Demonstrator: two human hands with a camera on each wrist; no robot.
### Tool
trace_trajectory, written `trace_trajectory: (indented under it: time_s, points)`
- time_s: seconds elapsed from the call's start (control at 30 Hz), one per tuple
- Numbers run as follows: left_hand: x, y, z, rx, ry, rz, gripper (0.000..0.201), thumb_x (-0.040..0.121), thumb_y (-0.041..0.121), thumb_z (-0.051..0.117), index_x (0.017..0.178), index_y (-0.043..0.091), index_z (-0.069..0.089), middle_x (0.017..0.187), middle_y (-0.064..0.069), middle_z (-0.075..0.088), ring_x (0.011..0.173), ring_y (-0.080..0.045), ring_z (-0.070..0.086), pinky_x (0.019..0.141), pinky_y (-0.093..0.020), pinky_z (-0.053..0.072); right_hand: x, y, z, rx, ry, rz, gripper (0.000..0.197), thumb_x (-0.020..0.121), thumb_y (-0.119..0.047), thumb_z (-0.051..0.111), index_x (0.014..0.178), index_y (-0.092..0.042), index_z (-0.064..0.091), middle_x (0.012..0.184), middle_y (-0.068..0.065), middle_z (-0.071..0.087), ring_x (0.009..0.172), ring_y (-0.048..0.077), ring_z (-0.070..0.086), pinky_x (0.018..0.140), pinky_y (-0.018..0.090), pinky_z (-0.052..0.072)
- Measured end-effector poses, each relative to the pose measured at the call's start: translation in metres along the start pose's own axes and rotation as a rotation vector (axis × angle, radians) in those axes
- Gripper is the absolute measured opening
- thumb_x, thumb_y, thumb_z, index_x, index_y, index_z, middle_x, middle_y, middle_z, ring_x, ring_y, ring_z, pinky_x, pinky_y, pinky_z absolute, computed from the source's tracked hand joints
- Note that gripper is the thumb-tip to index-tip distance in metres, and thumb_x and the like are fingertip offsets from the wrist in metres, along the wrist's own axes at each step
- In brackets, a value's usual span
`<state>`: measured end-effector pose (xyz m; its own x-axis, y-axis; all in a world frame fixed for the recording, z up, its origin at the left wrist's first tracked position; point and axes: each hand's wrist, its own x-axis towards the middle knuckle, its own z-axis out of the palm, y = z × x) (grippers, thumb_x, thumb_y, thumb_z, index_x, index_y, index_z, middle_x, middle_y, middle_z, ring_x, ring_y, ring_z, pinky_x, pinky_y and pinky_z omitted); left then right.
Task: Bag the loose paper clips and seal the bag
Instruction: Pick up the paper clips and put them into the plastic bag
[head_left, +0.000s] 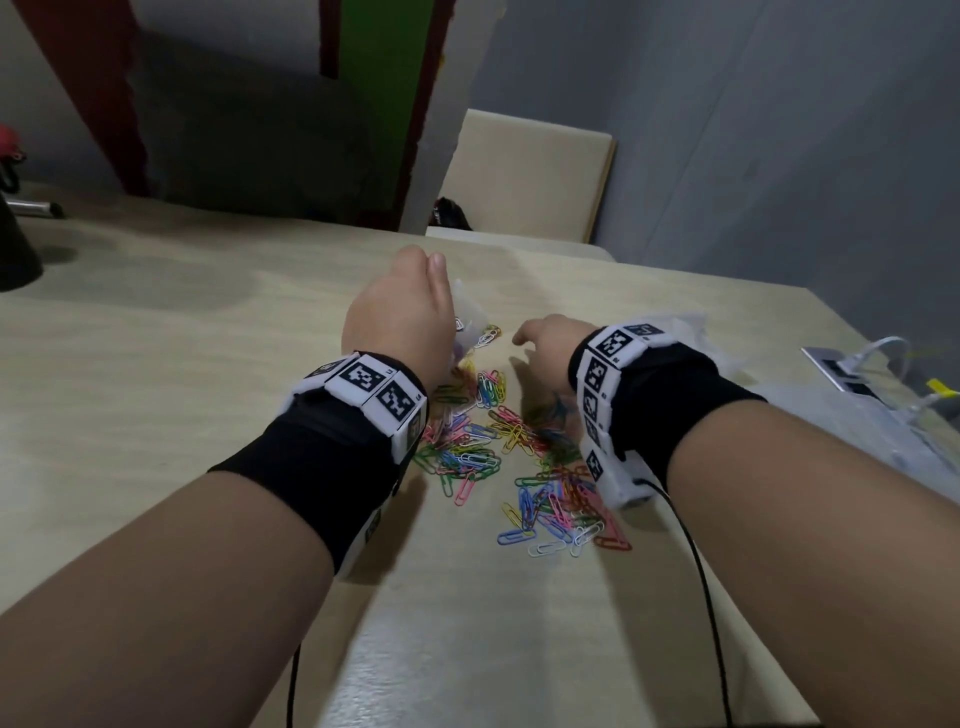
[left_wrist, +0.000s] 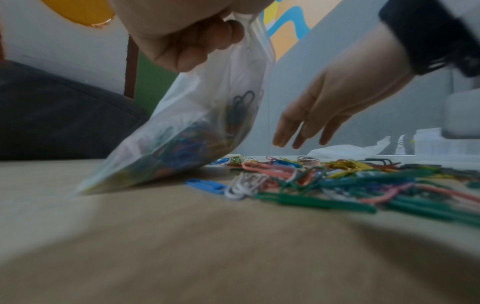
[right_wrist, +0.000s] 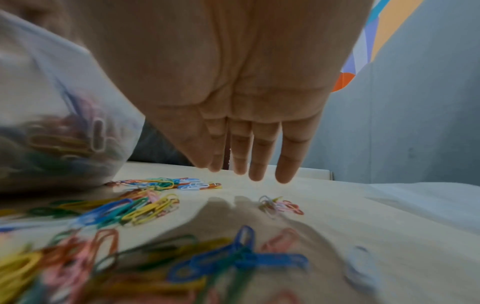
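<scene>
Head view: both forearms reach over the pale wood-grain surface, each wrist wrapped in a black band carrying black-and-white square markers.
Left hand: the left hand has its fingers curled round the gathered top of the clear plastic bag and grips it. The bag leans at a tilt, its lower end resting on the surface.
Right hand: the right hand is released, fingers straight and pointing down, holding nothing. It hovers just above the surface, beside the bag and apart from it.
Bag contents: a clump of multicoloured clips shows through the plastic in the lower part of the bag, so part of the load is already inside.
Loose stock: the multicoloured loose paper clips lie scattered on the surface between and under the two wrists, in one broad patch with a small separate cluster nearer the right fingertips.
Bag mouth: hidden by the left hand; whether it is open or pressed closed cannot be told.
Progress: judged partly done. A large share of clips remains outside the bag.
Remaining: gather the loose clips, load them, then seal the bag.
</scene>
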<state>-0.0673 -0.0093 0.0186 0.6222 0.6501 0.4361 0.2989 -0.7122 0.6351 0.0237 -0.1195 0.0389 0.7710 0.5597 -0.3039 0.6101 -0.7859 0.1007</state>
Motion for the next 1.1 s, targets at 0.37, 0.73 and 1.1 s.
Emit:
trace_trajectory:
  time_s: [0.37, 0.73, 1.1]
  points:
    - [0.002, -0.005, 0.005, 0.012, 0.026, -0.006, 0.035, 0.1, 0.034, 0.027, 0.097, 0.006, 0.048, 0.07, -0.01, 0.046, 0.066, -0.031, 0.041, 0.059, -0.037, 0.029, 0.024, -0.022, 0.002, 0.068, -0.003, -0.16, 0.05, 0.093, -0.014, 0.056, 0.142, -0.013, 0.042, 0.142, 0.009, 0.048, 0.13, 0.026, 0.048, 0.1, 0.031, 0.041]
    - [0.003, -0.004, 0.004, 0.055, 0.008, -0.023, 0.037, 0.1, 0.034, 0.026, 0.099, 0.006, 0.048, 0.075, -0.01, 0.046, 0.069, -0.029, 0.04, 0.061, -0.036, 0.029, -0.017, -0.01, 0.01, 0.028, -0.182, -0.138, 0.054, 0.102, -0.005, 0.028, 0.154, -0.017, 0.014, 0.159, 0.008, 0.02, 0.144, 0.024, 0.028, 0.11, 0.029, 0.026]
    - [0.001, -0.003, 0.006, 0.108, -0.062, 0.043, 0.037, 0.101, 0.033, 0.025, 0.099, 0.004, 0.049, 0.075, -0.011, 0.046, 0.07, -0.028, 0.04, 0.062, -0.036, 0.028, -0.045, 0.022, 0.021, 0.176, -0.038, -0.103, 0.054, 0.093, -0.001, 0.04, 0.137, -0.031, 0.05, 0.144, 0.003, 0.048, 0.125, 0.024, 0.052, 0.096, 0.028, 0.043]
